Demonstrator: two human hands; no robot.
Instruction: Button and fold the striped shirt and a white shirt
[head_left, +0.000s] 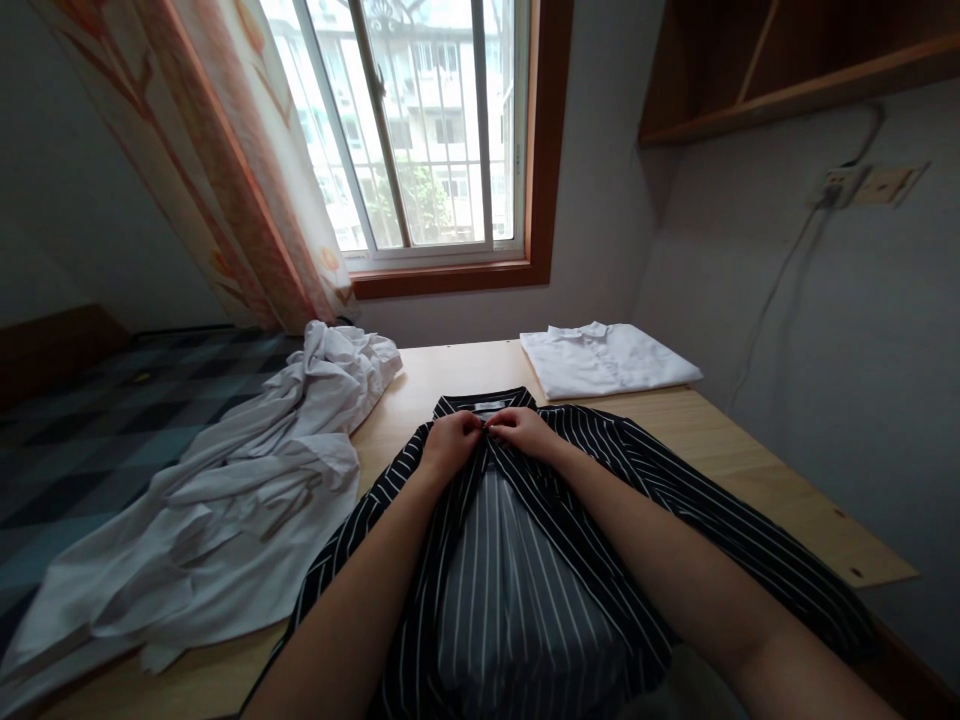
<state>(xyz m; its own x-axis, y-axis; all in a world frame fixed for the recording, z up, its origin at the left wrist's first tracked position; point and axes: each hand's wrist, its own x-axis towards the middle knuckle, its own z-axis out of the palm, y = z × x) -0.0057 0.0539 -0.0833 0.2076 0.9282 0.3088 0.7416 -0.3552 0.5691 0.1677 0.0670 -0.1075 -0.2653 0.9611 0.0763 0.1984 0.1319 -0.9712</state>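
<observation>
A black shirt with thin white stripes (660, 510) lies spread face up on the wooden table (750, 470), collar away from me. My left hand (450, 443) and my right hand (526, 430) meet just below the collar. Both are closed in a pinch on the two front edges of the shirt, fingertips almost touching. Whether a button is between them is too small to tell. My forearms lie over the open front, where the grey inside of the shirt shows.
A crumpled white garment (247, 500) lies heaped on the table's left side. A folded white shirt (607, 358) sits at the far right by the wall. Beyond are a window (420, 130), a curtain (247, 160) and a checkered bed (90, 430) to the left.
</observation>
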